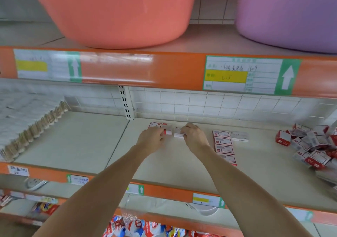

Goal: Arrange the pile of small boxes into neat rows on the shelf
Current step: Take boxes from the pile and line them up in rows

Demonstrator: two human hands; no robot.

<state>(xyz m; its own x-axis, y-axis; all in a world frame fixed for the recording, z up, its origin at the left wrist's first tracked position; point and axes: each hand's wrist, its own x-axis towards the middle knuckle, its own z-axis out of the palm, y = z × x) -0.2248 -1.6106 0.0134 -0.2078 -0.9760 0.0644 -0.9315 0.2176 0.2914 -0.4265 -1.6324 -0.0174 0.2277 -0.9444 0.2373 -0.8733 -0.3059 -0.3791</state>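
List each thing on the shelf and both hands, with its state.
Left hand: grips a small box.
Right hand: holds a white box.
Column of boxes: flat, lined up front to back.
Pile of boxes: jumbled, at the right.
Flat box: lying at the back.

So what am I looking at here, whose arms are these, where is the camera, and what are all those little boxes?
There is no machine here: a person wears a camera on the head, so you look down along their own two bare arms at a shop shelf. The left hand pinches a small red and white box, and the right hand grips another small box; both are being set down near the back. To the right lies a finished row of boxes, flat and lined up. Further right is the jumbled pile of boxes not yet sorted. Above sit an orange tub and a purple tub.
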